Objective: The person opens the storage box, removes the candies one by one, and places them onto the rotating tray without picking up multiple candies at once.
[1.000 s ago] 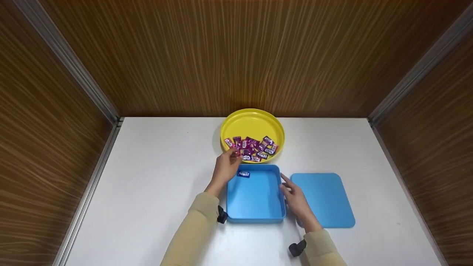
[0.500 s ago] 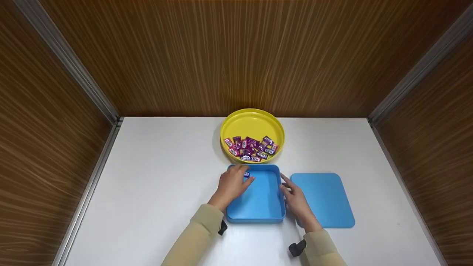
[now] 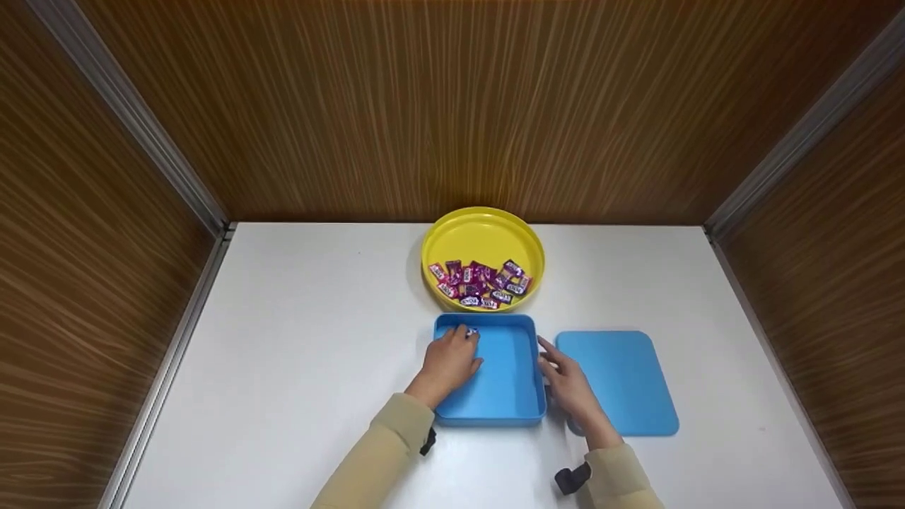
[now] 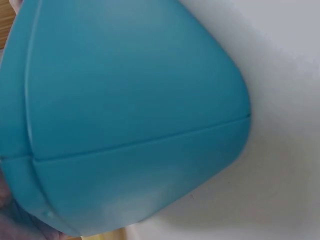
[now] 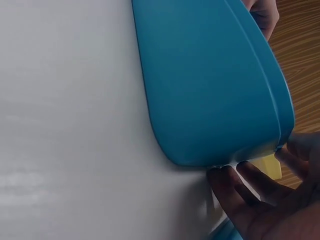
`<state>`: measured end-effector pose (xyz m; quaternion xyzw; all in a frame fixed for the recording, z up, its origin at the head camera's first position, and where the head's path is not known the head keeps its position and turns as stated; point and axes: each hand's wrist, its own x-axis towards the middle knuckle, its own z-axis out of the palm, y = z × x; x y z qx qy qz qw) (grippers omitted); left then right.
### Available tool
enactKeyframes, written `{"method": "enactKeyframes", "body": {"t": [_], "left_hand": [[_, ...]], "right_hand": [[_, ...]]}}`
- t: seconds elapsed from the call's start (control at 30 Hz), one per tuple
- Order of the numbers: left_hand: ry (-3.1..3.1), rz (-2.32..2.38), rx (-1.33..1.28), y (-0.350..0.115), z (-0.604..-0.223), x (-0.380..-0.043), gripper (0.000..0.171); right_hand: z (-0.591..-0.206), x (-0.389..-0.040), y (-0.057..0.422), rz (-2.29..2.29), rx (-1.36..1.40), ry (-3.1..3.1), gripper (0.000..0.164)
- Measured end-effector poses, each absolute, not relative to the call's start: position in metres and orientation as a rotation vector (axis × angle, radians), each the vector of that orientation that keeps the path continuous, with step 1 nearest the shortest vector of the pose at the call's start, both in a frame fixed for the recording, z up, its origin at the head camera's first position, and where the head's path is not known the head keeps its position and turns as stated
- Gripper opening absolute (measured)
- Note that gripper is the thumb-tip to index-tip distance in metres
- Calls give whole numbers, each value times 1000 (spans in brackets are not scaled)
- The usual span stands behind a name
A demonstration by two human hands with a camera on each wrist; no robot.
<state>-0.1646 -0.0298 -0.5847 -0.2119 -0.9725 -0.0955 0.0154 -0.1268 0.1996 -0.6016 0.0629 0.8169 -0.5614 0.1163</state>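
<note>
Inside the shallow blue box (image 3: 502, 378), my left hand (image 3: 450, 360) reaches down at the upper left corner. Its fingertips are at a small wrapped candy (image 3: 473, 331), mostly covered by the fingers; whether they pinch it is hidden. The thumb stands apart from the fingers. Against the box's right wall, my right hand (image 3: 571, 385) touches with outstretched fingers; the right wrist view shows those fingers (image 5: 230, 192) at the box corner. Just behind the box sits a round yellow tray (image 3: 481, 240) with several purple and pink wrapped candies (image 3: 481, 279) along its near side.
A flat blue lid (image 3: 619, 382) lies on the white table (image 3: 318, 304), right of the box and partly under the right forearm. Wood-grain panels (image 3: 466, 113) close off the back and both sides. The tray stands near the table's back edge.
My left hand has moved from the yellow tray's near left edge down into the blue box, over the candy there. The right hand has stayed almost still at the box's right wall.
</note>
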Motion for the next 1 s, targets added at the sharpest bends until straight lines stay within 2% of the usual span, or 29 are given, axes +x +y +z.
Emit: {"method": "enactKeyframes", "body": {"t": [0.2, 0.67, 0.8, 1.0], "left_hand": [[-3059, -272, -682, -29, -587, -166, 48], [-3077, -73, -685, -26, -596, -170, 48], [-3079, -59, -687, -26, -596, -170, 42], [-3029, -51, -708, -26, -599, -169, 22]], "right_hand": [[-600, -123, 201, -1664, 130, 2408, 50], [-597, -122, 203, -1703, 193, 2318, 51], [-598, -122, 203, -1697, 208, 2314, 51], [-597, -122, 203, -1656, 217, 2338, 51]]}}
